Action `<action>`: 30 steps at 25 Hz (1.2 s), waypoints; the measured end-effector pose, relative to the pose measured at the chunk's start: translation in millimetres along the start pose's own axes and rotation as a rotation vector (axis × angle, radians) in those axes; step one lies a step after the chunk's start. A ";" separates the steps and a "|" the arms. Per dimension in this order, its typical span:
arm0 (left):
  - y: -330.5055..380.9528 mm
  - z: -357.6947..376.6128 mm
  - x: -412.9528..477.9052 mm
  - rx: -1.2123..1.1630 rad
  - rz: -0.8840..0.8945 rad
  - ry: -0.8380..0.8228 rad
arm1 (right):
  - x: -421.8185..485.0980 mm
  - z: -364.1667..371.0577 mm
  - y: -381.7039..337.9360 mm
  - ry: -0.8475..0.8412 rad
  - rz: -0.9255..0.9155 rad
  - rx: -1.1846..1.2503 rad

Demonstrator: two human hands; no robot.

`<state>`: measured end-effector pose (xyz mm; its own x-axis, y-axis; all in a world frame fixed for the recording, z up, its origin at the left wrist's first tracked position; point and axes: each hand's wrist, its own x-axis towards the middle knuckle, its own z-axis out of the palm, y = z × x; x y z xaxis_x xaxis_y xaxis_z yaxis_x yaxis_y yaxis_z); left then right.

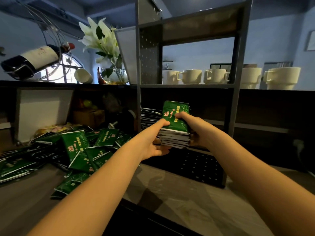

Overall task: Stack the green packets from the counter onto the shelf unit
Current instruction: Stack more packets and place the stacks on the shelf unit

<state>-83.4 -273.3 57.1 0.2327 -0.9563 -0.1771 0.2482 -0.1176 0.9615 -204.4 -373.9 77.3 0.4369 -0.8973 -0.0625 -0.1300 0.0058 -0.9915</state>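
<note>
A stack of green packets [176, 124] is gripped by the left hand [154, 142] at its 8 o'clock and the right hand [196, 132] at its 3 o'clock. It is held at the bottom shelf of the shelf unit [237, 65], with a loose pile [76, 147] at 9 o'clock.

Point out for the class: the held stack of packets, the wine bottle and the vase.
held stack [175, 108]: head view, green face of the top packet.
wine bottle [40, 56]: head view, its white label.
vase [113, 75]: head view, its glass bowl.

Blue-grey walls [272, 40], arched window [69, 71] (bright daylight behind it), dark wooden ledge [51, 82], framed picture [310, 40] far right.
</note>
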 end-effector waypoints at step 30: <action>-52.4 -6.1 68.5 0.814 0.689 0.363 | 23.8 -14.7 6.9 -0.016 -0.496 -1.099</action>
<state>-74.8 -330.9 -6.6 0.3759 -0.7661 0.5214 -0.6953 0.1388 0.7052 -207.9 -401.7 70.6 0.6637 -0.6899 0.2889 -0.6299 -0.7238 -0.2816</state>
